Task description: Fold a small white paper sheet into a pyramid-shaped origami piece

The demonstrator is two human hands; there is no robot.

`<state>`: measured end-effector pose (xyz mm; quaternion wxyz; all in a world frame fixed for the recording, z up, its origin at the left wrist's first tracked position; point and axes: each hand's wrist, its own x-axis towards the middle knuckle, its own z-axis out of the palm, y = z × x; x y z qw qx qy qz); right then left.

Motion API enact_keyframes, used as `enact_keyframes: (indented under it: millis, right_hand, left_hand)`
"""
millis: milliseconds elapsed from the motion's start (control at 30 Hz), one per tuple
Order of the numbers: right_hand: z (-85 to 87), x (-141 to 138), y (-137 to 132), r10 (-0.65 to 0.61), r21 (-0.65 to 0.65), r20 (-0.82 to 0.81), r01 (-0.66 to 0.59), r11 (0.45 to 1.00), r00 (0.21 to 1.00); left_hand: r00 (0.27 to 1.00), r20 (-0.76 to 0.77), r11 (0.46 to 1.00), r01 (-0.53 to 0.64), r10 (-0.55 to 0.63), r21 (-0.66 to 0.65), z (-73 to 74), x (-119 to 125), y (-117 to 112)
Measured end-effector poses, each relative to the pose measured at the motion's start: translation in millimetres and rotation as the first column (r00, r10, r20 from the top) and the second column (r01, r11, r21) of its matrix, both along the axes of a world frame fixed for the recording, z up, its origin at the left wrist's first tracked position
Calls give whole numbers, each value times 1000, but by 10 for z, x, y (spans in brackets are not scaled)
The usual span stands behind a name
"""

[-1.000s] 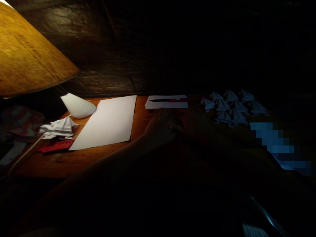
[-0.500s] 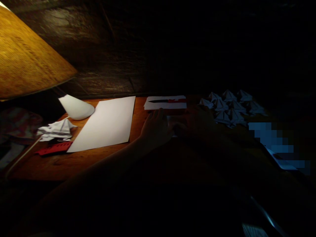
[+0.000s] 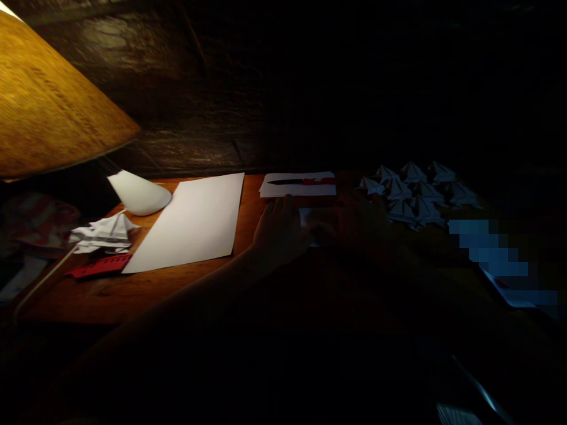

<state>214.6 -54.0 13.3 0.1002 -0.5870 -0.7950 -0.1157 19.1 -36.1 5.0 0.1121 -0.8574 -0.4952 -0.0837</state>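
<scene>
In the dim middle of the table, my left hand [image 3: 280, 229] has its fingers bent round the left edge of a small piece of white paper [image 3: 305, 217], thumb reaching across it. My right hand [image 3: 361, 218] is at the paper's right side, mostly lost in shadow, with its fingers over the sheet. Most of the paper lies hidden under both hands. Just beyond them, a knife [image 3: 305, 182] with a dark blade and red handle rests on a small stack of white paper [image 3: 287, 191].
A large white sheet [image 3: 190, 227] lies left, beside a lamp with a white base [image 3: 139, 195] and yellow shade [image 3: 57, 100]. Folded paper [image 3: 106, 232] and a red notched object [image 3: 100, 267] are nearby. Several folded paper shapes [image 3: 425, 192] stand right, near a blurred, bluish-lit device [image 3: 505, 292].
Both hands stay on the small paper, and a little more of it shows between them. The whole view has shifted slightly.
</scene>
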Motion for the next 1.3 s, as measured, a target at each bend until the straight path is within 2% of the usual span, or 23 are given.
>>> enact_keyframes:
  millis: [200, 333, 600, 900, 1300]
  right_hand:
    - [-22, -4, 32, 5, 17, 13, -5, 1000, 1000]
    - [-32, -30, 34, 13, 12, -3, -12, 1000, 1000]
    - [-101, -98, 107, 170, -64, -95, -177, 982, 981]
    - [-87, -88, 130, 176, -87, -106, -185, 979, 979]
    - [-71, -133, 111, 151, -53, -72, -155, 987, 986]
  left_hand:
    - [973, 142, 975, 200, -184, -102, -57, -8, 71]
    - [952, 202, 957, 258, -229, -133, -82, -7, 108]
    - [956, 188, 955, 257, -227, -151, -85, -21, 131]
    - [951, 244, 961, 233, -192, -152, -110, -12, 120]
    - [968, 177, 974, 197, -177, -107, -103, -34, 120]
